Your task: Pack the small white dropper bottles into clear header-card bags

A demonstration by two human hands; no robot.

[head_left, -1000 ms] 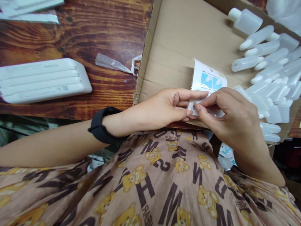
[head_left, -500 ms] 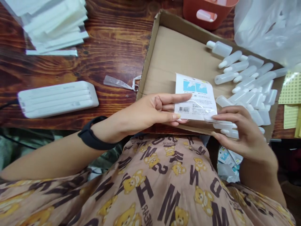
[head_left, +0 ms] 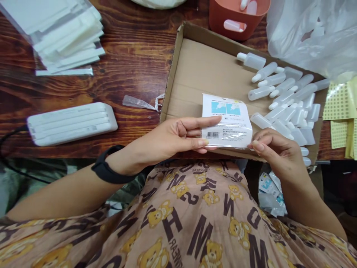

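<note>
Packet is edge-gripped by left hand and right hand (tray floor stretching beyond).

Glossy plastic packet, matt cardboard tray, frosted plastic bottles, glossy wooden table.

White packet (blue panels); brown tray; rust-red basket.

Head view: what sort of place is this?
It looks like a small hand-packing workspace, possibly improvised: a cardboard tray holding a heap of translucent bottles, a barcoded card held at its near side, and a stack of white packets on a wooden table.
</note>
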